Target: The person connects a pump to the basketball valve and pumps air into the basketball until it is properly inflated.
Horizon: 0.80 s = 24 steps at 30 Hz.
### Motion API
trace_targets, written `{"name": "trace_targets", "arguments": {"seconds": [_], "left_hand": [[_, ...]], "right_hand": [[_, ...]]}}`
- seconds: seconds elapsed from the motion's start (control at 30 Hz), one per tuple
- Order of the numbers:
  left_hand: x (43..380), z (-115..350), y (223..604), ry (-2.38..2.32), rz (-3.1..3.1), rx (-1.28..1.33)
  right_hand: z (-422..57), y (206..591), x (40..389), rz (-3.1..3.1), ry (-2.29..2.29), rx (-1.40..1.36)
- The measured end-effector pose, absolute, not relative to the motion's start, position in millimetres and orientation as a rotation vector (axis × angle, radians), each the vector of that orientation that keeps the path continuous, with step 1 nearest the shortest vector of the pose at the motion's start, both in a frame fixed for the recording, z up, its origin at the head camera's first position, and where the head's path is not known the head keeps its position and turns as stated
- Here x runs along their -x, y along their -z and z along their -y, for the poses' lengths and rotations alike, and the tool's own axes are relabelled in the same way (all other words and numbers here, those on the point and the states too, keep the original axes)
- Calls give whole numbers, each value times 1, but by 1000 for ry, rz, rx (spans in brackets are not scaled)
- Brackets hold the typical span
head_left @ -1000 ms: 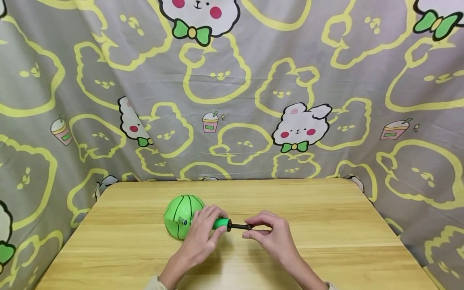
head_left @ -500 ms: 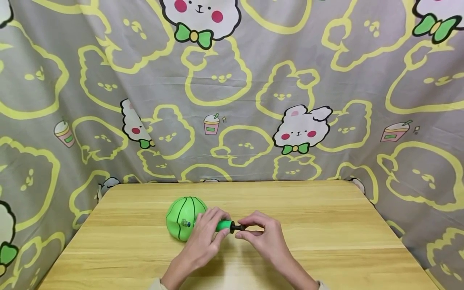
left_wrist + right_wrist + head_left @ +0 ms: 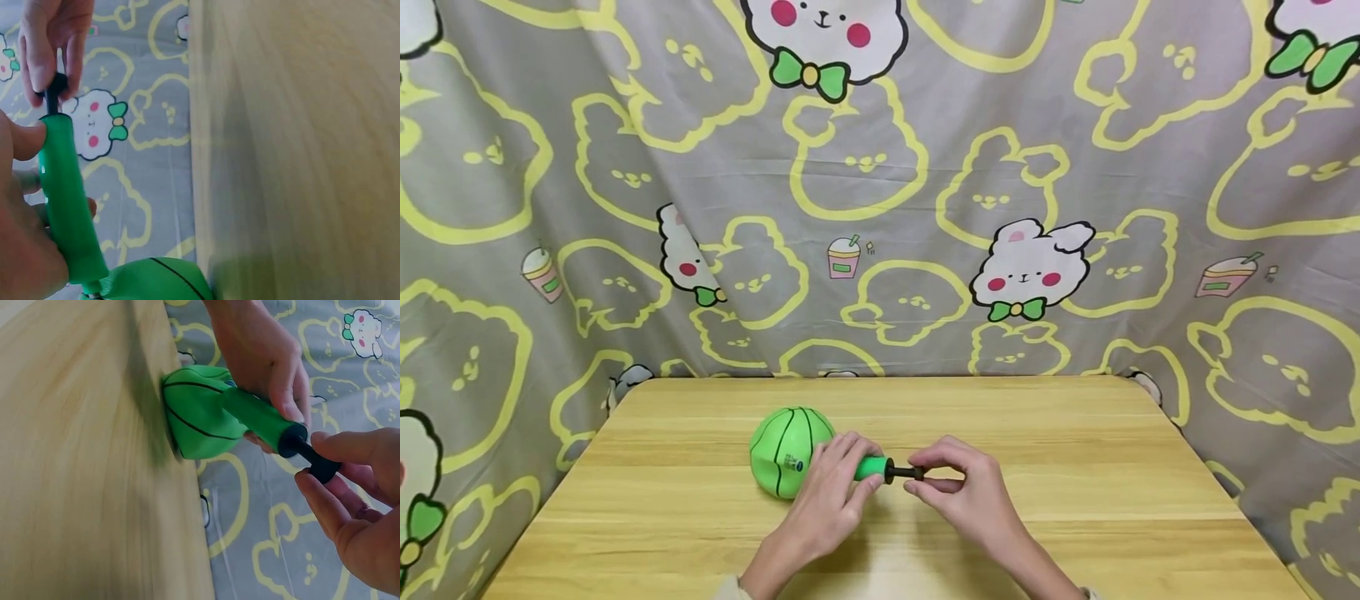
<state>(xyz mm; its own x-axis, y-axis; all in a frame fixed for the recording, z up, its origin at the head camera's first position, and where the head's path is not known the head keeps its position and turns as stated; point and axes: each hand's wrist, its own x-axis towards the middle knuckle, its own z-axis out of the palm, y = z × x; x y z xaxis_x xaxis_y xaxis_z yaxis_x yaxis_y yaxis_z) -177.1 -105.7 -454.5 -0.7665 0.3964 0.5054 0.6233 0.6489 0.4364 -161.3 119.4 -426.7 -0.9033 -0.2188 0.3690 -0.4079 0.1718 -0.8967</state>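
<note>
green and tube-shaped, the hand pump (image 3: 871, 468) is held above the wooden table (image 3: 1075, 467), its narrow end at a dented green ball (image 3: 782, 457) with black lines that rests on the wood; whether the tip goes inside cannot be told. the left hand (image 3: 831, 496) has its fingers curled round the barrel, thumb near the black collar. the right hand (image 3: 976, 493) pinches the black handle (image 3: 325, 470) between thumb and fingers, a short length of rod (image 3: 903, 472) showing. behind the table hangs a grey cloth (image 3: 880, 192) with yellow animal outlines
</note>
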Motion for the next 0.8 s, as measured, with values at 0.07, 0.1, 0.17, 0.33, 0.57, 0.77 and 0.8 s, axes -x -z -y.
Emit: {"name": "trace_targets", "arguments": {"seconds": [0.07,0.1,0.17,0.33,0.57,0.77,0.8], "left_hand": [[177,105,455,884,2500,800],[177,105,455,898,2498,797],[177,105,454,919,2497,791],[178,105,455,933,2495,773],[181,110,454,920,2484,748],[182,113,451,947,2472,733],[182,113,451,955,2470,733]], "right_hand": [[-125,424,160,2271,-1819,-608],[-127,423,160,2262,-1811,-611],[-132,421,158,2249,-1809,-618],[-144,418,155,2242,-1798,-620],[-163,410,153,2251,-1789,-607],[-177,400,153,2300,-1770,-581],[-178,399,153,2306,-1771,-585]]}}
